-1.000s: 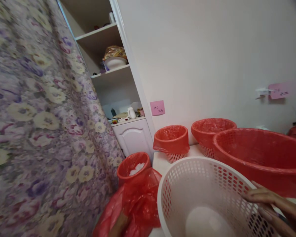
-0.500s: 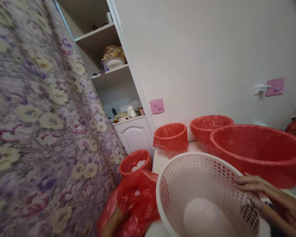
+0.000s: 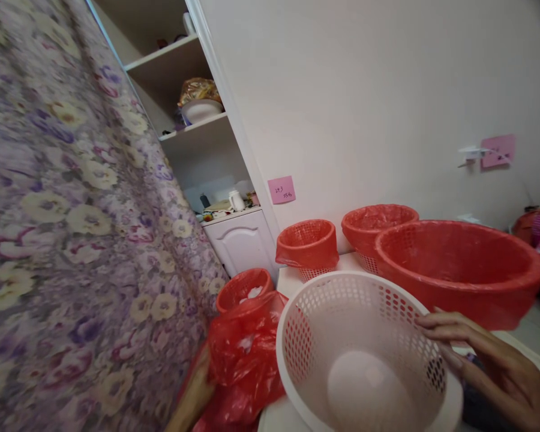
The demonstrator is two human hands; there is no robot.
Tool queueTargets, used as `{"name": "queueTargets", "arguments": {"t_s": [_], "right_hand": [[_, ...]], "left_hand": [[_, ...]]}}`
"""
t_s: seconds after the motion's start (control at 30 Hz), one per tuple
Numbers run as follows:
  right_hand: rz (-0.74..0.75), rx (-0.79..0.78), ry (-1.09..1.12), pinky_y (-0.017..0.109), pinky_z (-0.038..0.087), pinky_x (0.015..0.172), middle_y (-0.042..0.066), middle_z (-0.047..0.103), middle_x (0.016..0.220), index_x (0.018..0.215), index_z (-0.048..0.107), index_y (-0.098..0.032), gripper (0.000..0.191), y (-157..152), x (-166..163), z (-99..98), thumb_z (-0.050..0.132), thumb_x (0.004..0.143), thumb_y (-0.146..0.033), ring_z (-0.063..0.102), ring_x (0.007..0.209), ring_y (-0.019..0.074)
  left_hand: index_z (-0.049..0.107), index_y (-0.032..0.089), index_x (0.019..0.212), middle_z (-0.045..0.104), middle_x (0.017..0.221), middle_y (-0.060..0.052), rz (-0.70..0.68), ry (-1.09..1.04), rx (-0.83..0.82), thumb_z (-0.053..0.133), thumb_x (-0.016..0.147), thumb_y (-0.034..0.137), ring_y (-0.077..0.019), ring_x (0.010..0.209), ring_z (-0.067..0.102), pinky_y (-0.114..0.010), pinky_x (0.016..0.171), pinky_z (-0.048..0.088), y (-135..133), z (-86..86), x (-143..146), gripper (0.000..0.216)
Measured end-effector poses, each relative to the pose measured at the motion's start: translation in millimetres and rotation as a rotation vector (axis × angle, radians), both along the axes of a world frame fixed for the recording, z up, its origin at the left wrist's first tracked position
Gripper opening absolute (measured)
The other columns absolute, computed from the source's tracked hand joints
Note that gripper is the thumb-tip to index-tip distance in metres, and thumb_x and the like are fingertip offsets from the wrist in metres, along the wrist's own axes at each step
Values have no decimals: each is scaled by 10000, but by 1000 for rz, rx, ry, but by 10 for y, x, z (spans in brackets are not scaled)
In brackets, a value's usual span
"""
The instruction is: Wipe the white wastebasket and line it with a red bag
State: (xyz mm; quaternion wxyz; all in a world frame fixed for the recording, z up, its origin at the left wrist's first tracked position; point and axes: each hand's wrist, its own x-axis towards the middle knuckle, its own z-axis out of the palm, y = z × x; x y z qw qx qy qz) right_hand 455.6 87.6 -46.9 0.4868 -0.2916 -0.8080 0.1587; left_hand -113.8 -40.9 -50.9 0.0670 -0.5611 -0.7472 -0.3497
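Note:
A white perforated basket [image 3: 342, 312] stands on the white table at the bottom middle. My right hand [image 3: 490, 366] grips its right rim, fingers curled over the edge. At the basket's left edge my left hand [image 3: 195, 393] holds a crumpled red plastic bag [image 3: 243, 354]; only part of that hand shows. Behind the basket sit a large basket lined with a red bag [image 3: 459, 264] and two smaller lined ones [image 3: 308, 243] [image 3: 378, 219].
A flowered curtain [image 3: 72, 210] fills the left side. A red-lined bin [image 3: 245, 285] with white scraps stands below the table [image 3: 292, 279] edge. White shelves and a cabinet [image 3: 240, 240] stand at the back, and pink notes [image 3: 281, 190] hang on the wall.
The view has shifted slightly, so everything sits a bit lower left. My right hand has come further over the basket rim, and the red bag has risen beside the basket.

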Motion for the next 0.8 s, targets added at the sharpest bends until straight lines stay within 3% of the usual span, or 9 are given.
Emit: {"name": "queueTargets", "arguments": {"t_s": [0.13,0.23,0.27,0.37,0.5,0.57,0.67,0.73,0.8], "right_hand": [[-14,-54,27,428,573,960,99,625,1269,1178,591,-301,256,-38,10,-26,523,932,-312,612,1188,277],[-25,-74,42,409,560,982,94,621,1268,1171,585,-305,246,-67,-17,-43,527,933,-336,603,1197,269],[-16,-70,38,394,561,981,92,621,1269,1176,579,-307,250,-72,-27,-43,532,932,-338,603,1198,262],[-6,-45,32,348,572,958,87,630,1263,1183,569,-314,254,-84,-49,-33,534,932,-338,615,1184,243],[-24,-35,35,338,569,962,77,642,1252,1171,577,-319,246,-90,-52,-32,543,928,-335,620,1177,235],[-18,-50,38,339,559,979,65,641,1260,1177,574,-325,253,-82,-49,-50,547,926,-332,610,1191,233],[-26,-91,36,353,533,1019,51,635,1267,1183,571,-332,252,-69,-53,-76,536,933,-330,591,1212,227],[-27,-92,29,355,535,1019,51,642,1251,1174,575,-330,244,-71,-65,-71,537,934,-341,598,1201,226],[-36,-84,31,346,552,995,56,651,1235,1163,582,-326,233,-85,-85,-46,533,937,-353,610,1186,226]], "left_hand": [[546,94,1229,605,1292,-220,118,28,67,455,788,408,-362,1218,572,-559,1070,422,-73,172,147,549],[403,123,1398,322,1541,-206,91,154,63,475,854,493,-319,1440,311,-518,1177,270,42,373,465,661],[367,160,1444,219,1594,-186,83,206,4,507,846,526,-328,1481,214,-537,1183,237,140,446,596,715],[299,198,1513,61,1639,-212,73,340,-296,615,780,552,-472,1482,13,-722,1108,177,534,622,1001,873],[319,370,1496,193,1646,-66,-222,516,-493,634,798,479,-434,1492,-24,-712,1136,-16,938,645,1405,774],[331,408,1483,316,1607,-26,-332,528,-527,560,855,505,-398,1497,83,-678,1160,-23,1009,602,1496,675],[447,352,1433,503,1483,-75,-385,560,-535,448,933,438,-337,1415,341,-634,1179,-39,1067,583,1498,507],[488,279,1413,484,1480,-138,-367,589,-515,438,937,350,-333,1407,348,-619,1180,-40,1153,626,1455,483],[431,243,1453,332,1571,-181,-344,609,-488,486,903,310,-388,1472,182,-661,1154,-37,1292,688,1420,556]]}}
